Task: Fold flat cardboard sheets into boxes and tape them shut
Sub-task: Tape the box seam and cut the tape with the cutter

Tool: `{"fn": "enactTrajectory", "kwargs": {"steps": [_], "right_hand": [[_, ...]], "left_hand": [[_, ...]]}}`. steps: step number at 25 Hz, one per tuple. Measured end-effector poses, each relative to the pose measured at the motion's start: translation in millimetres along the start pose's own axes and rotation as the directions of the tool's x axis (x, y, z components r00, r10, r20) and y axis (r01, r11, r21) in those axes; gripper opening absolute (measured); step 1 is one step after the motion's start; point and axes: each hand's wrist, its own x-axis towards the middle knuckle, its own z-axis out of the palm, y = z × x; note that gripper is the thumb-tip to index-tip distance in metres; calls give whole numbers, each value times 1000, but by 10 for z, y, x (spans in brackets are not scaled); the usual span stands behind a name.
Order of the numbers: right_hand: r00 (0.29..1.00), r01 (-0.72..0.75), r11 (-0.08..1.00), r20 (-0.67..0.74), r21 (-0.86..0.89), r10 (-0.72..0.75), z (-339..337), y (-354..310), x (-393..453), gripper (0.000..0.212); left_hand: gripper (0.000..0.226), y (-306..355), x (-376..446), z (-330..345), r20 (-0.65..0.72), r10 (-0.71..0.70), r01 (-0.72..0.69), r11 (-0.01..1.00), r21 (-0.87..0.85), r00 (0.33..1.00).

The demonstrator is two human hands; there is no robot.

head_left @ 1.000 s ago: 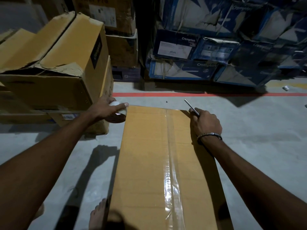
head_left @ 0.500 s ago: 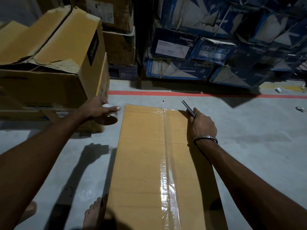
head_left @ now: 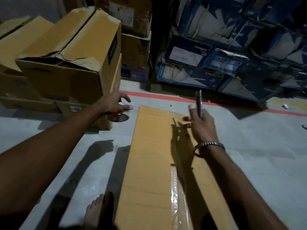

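Tape roll (head_left: 118, 115) half-hidden under left hand (head_left: 114, 103)

1. The scene is dim, and the stacked blue cartons (head_left: 232, 47) sink into darkness.
2. Hard arm shadows fall leftward on the floor (head_left: 249, 155).
3. Glare streaks the clear tape (head_left: 177, 195).
4. Motion blur softens the right hand (head_left: 201, 125).
5. Wide-angle distortion bends the edges.

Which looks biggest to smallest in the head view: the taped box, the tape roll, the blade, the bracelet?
1. taped box
2. tape roll, under the left hand
3. blade and bracelet: too alike to rank.
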Motion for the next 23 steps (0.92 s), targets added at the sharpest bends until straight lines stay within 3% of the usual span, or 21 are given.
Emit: {"fn": "enactTrajectory", "kwargs": {"steps": [2, 4, 6, 8, 10, 12, 13, 14, 15, 16, 18, 23], "right_hand": [[915, -363, 873, 303, 326, 267, 261, -212, -382, 30], [777, -584, 699, 533, 413, 334, 521, -268, -629, 23], [670, -705, 560, 669, 435, 323, 739, -279, -790, 18], [637, -730, 533, 710, 428, 302, 846, -300, -901, 26], [657, -689, 604, 696, 400, 289, 919, -327, -917, 17], [708, -589, 761, 629, 273, 321, 1060, -304, -846, 8], [756, -482, 865, 566, 139, 330, 1126, -301, -826, 8], [817, -312, 949, 497, -44, 292, 1203, -265, -817, 25], [873, -112, 967, 442, -227, 205, 1289, -201, -797, 38], [913, 46, 935, 395, -351, 103, 1357, -154, -774, 44], [949, 181, 855, 315, -486, -22, 1487, -173, -751, 41], [966, 196, 765, 253, -614, -45, 1669, -311, -641, 35]], "left_hand": [[37, 15, 33, 12, 44, 55, -56, 998, 14, 998], [28, 15, 59, -8, 67, 75, -75, 997, 1, 995], [24, -4, 78, -49, 64, 68, -68, 998, -3, 996], [24, -3, 86, -91, 53, 58, -59, 998, 29, 997], [22, 33, 81, -115, 38, 64, -67, 994, 91, 997], [17, 70, 78, -135, 5, 68, -68, 987, 149, 998], [15, 90, 80, -139, -12, 67, -64, 983, 170, 998], [14, 125, 69, -146, -21, 63, -58, 979, 195, 998], [14, 151, 67, -142, -31, 63, -54, 974, 222, 998], [15, 182, 59, -138, -34, 62, -51, 966, 254, 997], [17, 229, 40, -128, -44, 78, -61, 947, 316, 996], [20, 224, 10, -146, -70, 111, -78, 927, 367, 991]]}}
